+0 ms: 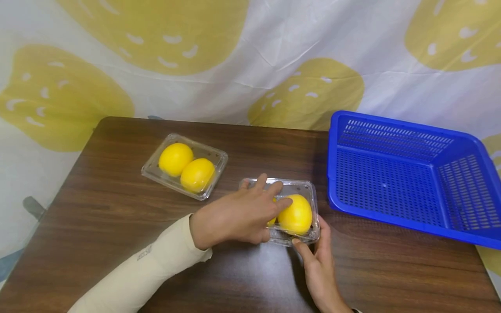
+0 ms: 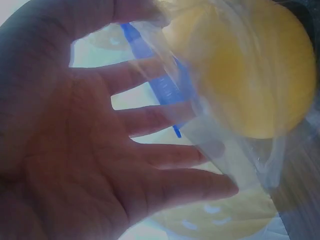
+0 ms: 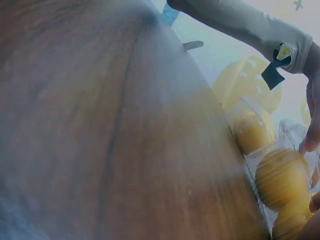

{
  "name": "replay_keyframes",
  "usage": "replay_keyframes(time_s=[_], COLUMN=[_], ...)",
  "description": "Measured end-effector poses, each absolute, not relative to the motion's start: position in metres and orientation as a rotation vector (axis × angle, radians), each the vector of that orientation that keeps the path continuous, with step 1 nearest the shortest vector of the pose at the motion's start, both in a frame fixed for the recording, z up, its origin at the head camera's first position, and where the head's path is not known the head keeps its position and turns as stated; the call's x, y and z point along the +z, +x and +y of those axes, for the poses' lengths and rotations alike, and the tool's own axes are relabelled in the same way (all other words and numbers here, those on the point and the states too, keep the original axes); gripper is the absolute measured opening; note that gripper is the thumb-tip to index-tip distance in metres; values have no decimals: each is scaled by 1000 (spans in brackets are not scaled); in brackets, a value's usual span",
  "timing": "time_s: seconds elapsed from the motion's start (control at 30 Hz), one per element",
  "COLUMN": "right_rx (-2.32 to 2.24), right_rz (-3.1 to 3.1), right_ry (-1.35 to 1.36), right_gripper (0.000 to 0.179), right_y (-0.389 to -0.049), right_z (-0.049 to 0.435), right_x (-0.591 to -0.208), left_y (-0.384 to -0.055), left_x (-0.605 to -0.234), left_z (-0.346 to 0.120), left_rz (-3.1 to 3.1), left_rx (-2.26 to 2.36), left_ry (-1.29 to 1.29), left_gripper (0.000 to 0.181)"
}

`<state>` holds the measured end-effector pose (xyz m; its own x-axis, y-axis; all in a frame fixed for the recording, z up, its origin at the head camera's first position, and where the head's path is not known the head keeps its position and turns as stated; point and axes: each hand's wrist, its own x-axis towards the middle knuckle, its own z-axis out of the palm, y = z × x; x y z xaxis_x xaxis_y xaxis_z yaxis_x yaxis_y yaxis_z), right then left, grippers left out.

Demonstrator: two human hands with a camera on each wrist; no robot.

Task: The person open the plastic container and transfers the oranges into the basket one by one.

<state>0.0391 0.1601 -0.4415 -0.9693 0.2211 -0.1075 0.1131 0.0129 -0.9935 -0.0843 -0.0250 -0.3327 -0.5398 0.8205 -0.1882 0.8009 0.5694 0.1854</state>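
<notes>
A clear plastic clamshell box (image 1: 309, 187) with two yellow round fruits sits at the middle of the table. My left hand (image 1: 244, 213) lies over its left part, fingers spread and nearly straight, partly covering one fruit. In the left wrist view, the fingertips touch the clear plastic beside a yellow fruit (image 2: 260, 75). My right hand (image 1: 322, 271) holds the box's near right corner, thumb at the front edge and fingers along the right side. A second clear clamshell box (image 1: 156, 174) with two yellow fruits (image 1: 176, 159) rests to the left, apart from both hands.
An upright blue plastic basket (image 1: 332, 165) with perforated sides stands at the right of the brown wooden table (image 1: 90, 208). Behind the table hangs a white cloth (image 1: 282, 39) with yellow prints. A pale sleeve (image 1: 156, 261) covers my left forearm.
</notes>
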Motion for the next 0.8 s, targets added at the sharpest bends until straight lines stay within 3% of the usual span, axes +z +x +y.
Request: replay_keyframes(time_s=[0.23, 0.37, 0.57, 0.8], right_rx=[2160, 2089, 2042, 1882], right_rz=[-2158, -2223, -2273, -2328], right_ry=[-382, -342, -342, -292], right_gripper=[74, 81, 86, 77], right_y=[38, 40, 44, 44], right_z=[164, 166, 169, 178], right_x=[-442, -443, -441, -432], left_y=[-111, -119, -110, -88], left_x=[-308, -302, -311, -334], left_z=[-48, -58, -64, -68], left_rz=[2717, 3034, 3202, 3056], left_rx=[327, 307, 576, 933], left_ry=[1252, 1332, 1421, 1296], left_gripper=[67, 61, 53, 59])
